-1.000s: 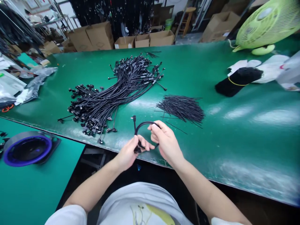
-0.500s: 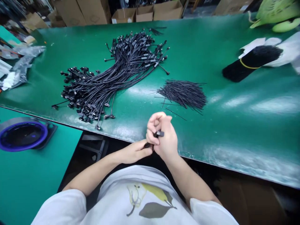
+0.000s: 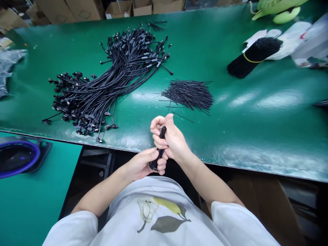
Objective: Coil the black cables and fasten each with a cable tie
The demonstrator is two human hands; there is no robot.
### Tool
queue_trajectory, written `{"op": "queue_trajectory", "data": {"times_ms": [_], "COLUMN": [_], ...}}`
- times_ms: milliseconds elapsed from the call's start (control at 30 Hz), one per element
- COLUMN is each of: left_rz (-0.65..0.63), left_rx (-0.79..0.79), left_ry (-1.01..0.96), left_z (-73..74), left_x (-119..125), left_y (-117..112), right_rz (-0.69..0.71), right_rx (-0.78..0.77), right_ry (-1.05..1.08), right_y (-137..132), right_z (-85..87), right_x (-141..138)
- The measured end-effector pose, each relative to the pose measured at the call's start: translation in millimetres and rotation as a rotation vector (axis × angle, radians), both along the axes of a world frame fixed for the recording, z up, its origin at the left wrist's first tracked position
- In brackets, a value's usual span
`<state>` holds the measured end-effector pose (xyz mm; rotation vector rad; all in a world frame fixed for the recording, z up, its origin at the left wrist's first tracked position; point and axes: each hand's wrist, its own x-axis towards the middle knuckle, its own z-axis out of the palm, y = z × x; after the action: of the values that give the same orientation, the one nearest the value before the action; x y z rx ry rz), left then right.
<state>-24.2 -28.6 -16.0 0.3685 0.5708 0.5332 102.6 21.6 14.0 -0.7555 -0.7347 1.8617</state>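
Observation:
A folded black cable [image 3: 160,150] is held upright between my hands at the bench's front edge. My left hand [image 3: 145,163] grips its lower end, where a connector shows. My right hand [image 3: 172,138] has its fingers curled round the upper part, with another connector poking out by the index finger. Beyond the hands lies a loose pile of short black ties [image 3: 189,94]. To their left is a big heap of black cables [image 3: 120,75] with connectors at both ends.
A bundle of black ties [image 3: 252,58] with a yellow band rests on white wrapping at the right. At far right back is a green bag [image 3: 275,9]. Cardboard boxes [image 3: 119,9] stand behind the green bench [image 3: 256,136]. A purple-rimmed round dish [image 3: 19,159] is at left.
The view has shifted, so the bench items appear further left. My hands have turned the folded cable, and more of it now shows between them.

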Motion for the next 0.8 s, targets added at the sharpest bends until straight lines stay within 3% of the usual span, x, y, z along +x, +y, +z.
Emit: {"op": "queue_trajectory", "data": {"times_ms": [200,400,500,633,700,800], "left_rz": [0.062,0.012,0.021,-0.017,-0.074,-0.144], "left_rx": [0.065,0.044,0.056,0.295,0.429,0.51], "left_ry": [0.166,0.143,0.149,0.32,0.418,0.5], "left_z": [-0.7,4.6,3.0,-4.7,-6.4,-3.3], "left_x": [10,11,13,14,10,-3], "left_y": [0,9,9,5,7,15], "right_rz": [-0.082,-0.178,-0.227,-0.216,-0.288,-0.293], "right_rx": [-0.071,0.084,0.041,0.001,0.188,0.832], "right_ry": [0.004,-0.07,-0.083,-0.122,-0.34,-0.928], "right_y": [3,1,3,0,-7,-21], "right_z": [-10.7,-11.2,-11.9,-20.4,-25.0,-27.8], "right_x": [2,6,7,13,23,46]}}
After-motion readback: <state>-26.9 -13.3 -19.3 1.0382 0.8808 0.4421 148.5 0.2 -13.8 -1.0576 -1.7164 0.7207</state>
